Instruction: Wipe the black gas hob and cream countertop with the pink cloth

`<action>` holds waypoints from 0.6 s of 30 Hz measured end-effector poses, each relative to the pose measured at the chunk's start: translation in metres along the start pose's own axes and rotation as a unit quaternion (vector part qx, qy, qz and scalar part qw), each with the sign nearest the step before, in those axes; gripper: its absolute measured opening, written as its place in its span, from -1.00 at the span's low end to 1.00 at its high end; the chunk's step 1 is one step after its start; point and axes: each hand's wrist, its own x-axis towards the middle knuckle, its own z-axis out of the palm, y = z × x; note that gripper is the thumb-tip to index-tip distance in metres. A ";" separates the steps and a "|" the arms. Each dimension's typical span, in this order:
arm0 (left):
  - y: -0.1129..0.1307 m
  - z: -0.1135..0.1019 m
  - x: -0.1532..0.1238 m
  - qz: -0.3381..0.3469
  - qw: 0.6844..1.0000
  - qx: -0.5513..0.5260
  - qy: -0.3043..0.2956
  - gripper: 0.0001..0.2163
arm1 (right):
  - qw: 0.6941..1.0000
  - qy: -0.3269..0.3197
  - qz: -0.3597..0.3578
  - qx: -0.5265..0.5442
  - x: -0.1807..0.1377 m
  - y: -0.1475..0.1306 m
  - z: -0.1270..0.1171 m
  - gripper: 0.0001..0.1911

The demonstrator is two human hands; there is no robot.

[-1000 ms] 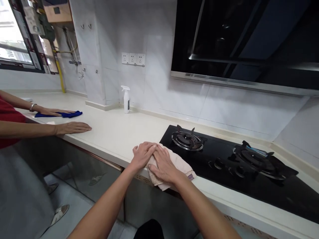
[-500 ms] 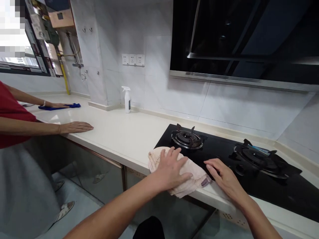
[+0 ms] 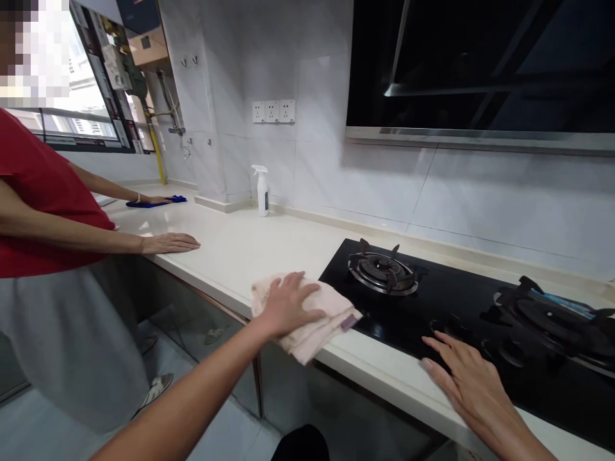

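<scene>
a beige cloth (image 3: 336, 312) was seen low in the centre of the frame, bunched on the front edge of the pale tabletop (image 3: 250, 246). one fold was hung over that edge, and its right corner was laid at the left front corner of the black hob (image 3: 461, 298). the left hand (image 3: 288, 302) was laid flat on top of the cloth. its grip was released, with the fingers spread and pressed down rather than closed round the fabric. the right hand (image 3: 468, 381) was placed at the lower right of the frame, well apart from the cloth. it was turned palm down across the front edge of the hob, near the knobs (image 3: 444, 325), with its grip likewise released and nothing held.

two burners were set on the hob, the left burner (image 3: 383, 274) just beyond the cloth. a white spray bottle (image 3: 262, 191) was stood upright against the tiled wall. at the left of the frame a person in a red top (image 3: 43, 192) was seen, with one hand (image 3: 170, 243) flat on the tabletop and the other on a blue cloth (image 3: 156, 201) farther back.
</scene>
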 end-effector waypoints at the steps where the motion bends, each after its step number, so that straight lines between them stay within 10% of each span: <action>1: -0.018 -0.003 0.005 -0.011 1.000 0.010 0.000 -0.35 | 1.000 -0.002 0.001 0.005 0.000 0.000 -0.001 -0.39; 7: -0.073 -0.014 0.042 -0.105 0.991 0.081 -0.009 -0.43 | 1.000 -0.021 0.015 0.014 0.003 -0.006 -0.007 -0.39; 18: -0.044 -0.021 0.007 -0.104 0.986 0.128 -0.033 -0.41 | 0.999 -0.032 0.021 0.005 0.008 -0.017 -0.012 -0.43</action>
